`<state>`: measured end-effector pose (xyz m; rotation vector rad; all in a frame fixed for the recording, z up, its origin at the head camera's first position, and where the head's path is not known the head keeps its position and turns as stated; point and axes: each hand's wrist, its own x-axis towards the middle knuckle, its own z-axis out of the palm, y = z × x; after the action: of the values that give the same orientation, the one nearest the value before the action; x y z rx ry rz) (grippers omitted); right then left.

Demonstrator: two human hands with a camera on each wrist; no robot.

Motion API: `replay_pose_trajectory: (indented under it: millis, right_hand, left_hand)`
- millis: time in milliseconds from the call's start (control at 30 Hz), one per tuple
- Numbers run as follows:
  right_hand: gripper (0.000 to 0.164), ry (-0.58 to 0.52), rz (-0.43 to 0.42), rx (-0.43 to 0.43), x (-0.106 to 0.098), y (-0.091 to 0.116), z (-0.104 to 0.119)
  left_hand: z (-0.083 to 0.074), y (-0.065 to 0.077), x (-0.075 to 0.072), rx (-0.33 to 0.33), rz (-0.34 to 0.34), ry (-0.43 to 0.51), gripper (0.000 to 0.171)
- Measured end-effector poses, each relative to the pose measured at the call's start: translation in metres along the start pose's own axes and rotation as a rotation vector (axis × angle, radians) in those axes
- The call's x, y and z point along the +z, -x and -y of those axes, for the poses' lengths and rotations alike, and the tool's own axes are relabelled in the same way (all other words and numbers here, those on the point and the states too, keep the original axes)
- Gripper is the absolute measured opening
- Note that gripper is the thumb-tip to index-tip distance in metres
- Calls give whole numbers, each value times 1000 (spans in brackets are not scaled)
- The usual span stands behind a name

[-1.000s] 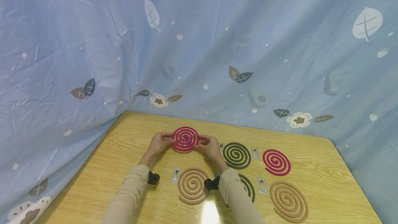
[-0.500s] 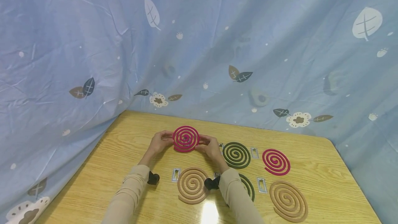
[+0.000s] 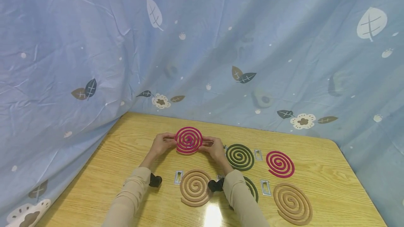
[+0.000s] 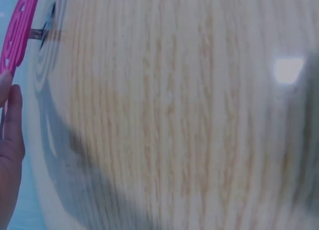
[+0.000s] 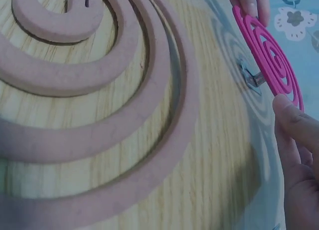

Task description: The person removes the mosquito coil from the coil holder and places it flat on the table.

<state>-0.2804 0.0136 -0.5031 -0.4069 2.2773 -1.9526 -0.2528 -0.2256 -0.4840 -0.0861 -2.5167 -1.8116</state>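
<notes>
A magenta mosquito coil [image 3: 188,138] is held level near the back of the table between both hands. My left hand [image 3: 162,145] pinches its left rim, and my right hand [image 3: 215,149] pinches its right rim with thumb and fingers. Under the coil [image 5: 256,48], a small metal coil stand [image 5: 251,80] lies on the table, its prong rising to the coil's underside near the middle. In the left wrist view the coil [image 4: 21,45] stands off from the tabletop, casting a spiral shadow. A tan coil [image 3: 195,185] lies flat just in front of the hands.
To the right lie a dark green coil [image 3: 238,156], another green coil [image 3: 252,188] partly under the right sleeve, a magenta coil [image 3: 279,163] and a tan coil [image 3: 291,201]. Metal stands [image 3: 266,194] lie between them. A patterned blue curtain [image 3: 202,52] hangs behind the table [image 3: 132,125].
The magenta coil has shifted a touch toward the back and its tilt varies slightly. Both hands keep the same grip; everything else stays put.
</notes>
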Motion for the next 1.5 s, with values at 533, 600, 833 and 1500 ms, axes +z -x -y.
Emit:
replay_pose_trajectory:
  millis: [533,600,833,1500]
  right_hand:
    - [34,31,31,5,-15,6,6]
    - [33,33,29,19,-16,8,7]
    - [31,25,26,37,-24,16,10]
    - [35,-43,-2,81,-37,35,26]
  left_hand:
    - [-6,8,2,-37,28,3,28]
    - [-6,9,3,-41,31,5,28]
    - [-9,13,8,2,66,50,30]
    - [-22,18,25,25,83,-6,28]
